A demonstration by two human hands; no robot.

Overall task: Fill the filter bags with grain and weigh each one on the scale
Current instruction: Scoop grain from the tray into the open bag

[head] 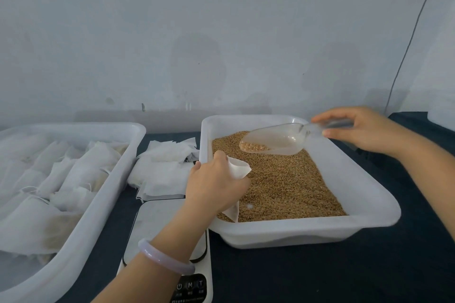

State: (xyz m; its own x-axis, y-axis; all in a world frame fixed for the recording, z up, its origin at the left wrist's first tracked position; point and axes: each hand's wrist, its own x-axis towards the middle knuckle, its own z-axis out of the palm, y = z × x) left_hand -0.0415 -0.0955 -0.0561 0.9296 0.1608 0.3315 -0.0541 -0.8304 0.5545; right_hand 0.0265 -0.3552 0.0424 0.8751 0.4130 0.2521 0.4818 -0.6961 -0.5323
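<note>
Lilac and glossy, a bangle (165, 257) circles the wrist nearest us. Under that forearm lies the white scale (152, 224), partly covered by the arm, with its buttons at the near edge. Ahead of the wrist we find the left grip (216, 184) curled round a white filter bag (240, 168), pinching it so the mouth gapes towards the right grip. The bag's lower corner shows below the left grip, against the grain (283, 179). This left grip sits over the near-left corner of the white grain tray (295, 229), which stands on the dark blue bench (320, 278). Just left of the left grip we see a loose stack of empty bags (162, 170), and further left a second white tray (86, 126) holding filled bags (81, 170). Beyond the left grip a clear scoop (278, 140) hovers over the grain, tilted down towards the bag's mouth, with a few grains in its tip. The right grip (364, 130) holds the scoop's handle between thumb and fingers, over the tray's far-right corner. Behind both grips we see a pale wall (221, 32), and a thin cable (403, 56) runs down it above the right grip
</note>
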